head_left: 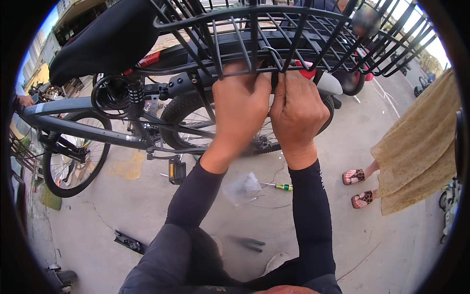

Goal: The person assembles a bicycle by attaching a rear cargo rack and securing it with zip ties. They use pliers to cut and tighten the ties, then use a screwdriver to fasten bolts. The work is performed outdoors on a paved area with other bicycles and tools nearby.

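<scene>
Both hands are raised to the lower edge of a black wire basket (303,19), above the rear wheel (188,108) of a dark bicycle. My left hand (240,110) is closed, with its fingertips up among the bars and partly hidden. Beside it, my right hand (299,105) pinches at the basket's edge, thumb and forefinger together. From those fingertips a thin wire (272,50) loops up around the bars. Whatever sits between the left fingers is hidden. The black saddle (107,36) is to the left, with a coiled cable lock (135,93) below it.
On the ground lie a green-handled screwdriver (284,186), a clear plastic bag (242,188), dark pliers (249,242) and a black part (129,241). A pedal (176,170) juts out near my left forearm. Someone in a yellow skirt (421,147) and sandals stands at the right.
</scene>
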